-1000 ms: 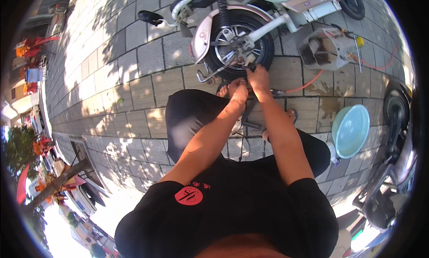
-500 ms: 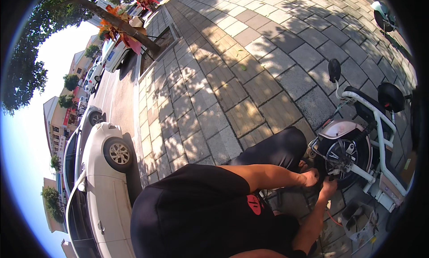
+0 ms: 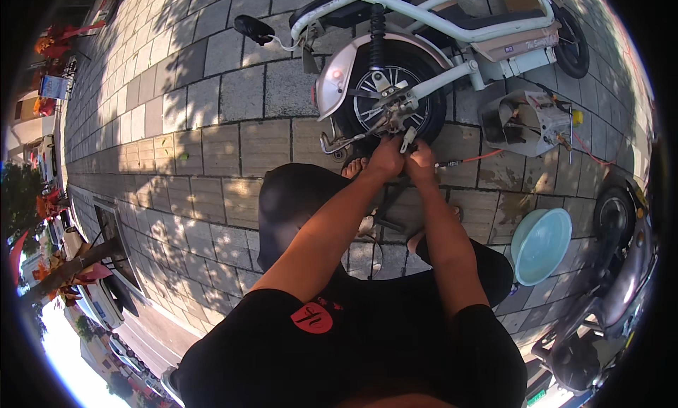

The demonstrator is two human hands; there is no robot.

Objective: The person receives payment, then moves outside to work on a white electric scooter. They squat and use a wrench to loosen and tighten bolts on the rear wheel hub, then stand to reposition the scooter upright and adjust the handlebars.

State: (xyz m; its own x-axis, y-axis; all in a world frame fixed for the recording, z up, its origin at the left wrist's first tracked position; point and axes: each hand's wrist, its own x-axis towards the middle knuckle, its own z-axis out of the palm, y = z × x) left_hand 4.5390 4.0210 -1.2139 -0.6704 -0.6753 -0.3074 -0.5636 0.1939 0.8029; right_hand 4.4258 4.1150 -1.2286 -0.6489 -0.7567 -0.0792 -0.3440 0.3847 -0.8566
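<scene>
Both of my hands are side by side at the near edge of a scooter's wheel (image 3: 432, 129), which has a black tyre and light spokes. My left hand (image 3: 385, 159) is closed, with its fingers curled in at the tyre. Right beside it, my right hand (image 3: 421, 161) is closed too. What the fingers grip is hidden at this size. A pale metal piece (image 3: 408, 139) sticks out just above the hands, by the hub. The white electric scooter (image 3: 466, 31) lies across the paving beyond, with a silver mudguard (image 3: 337, 83) over the wheel.
An orange hose (image 3: 482, 156) runs right from my hands toward an open, cut-down container (image 3: 487, 118) with tools. A light-blue basin (image 3: 542, 246) sits at right, near a parked dark motorbike (image 3: 621, 277). A dark metal tool (image 3: 387, 217) lies between my feet.
My head has turned right, so the scooter now appears at top centre, and the basin and motorbike have come into view. My hands remain at the wheel, and now appear closer together.
</scene>
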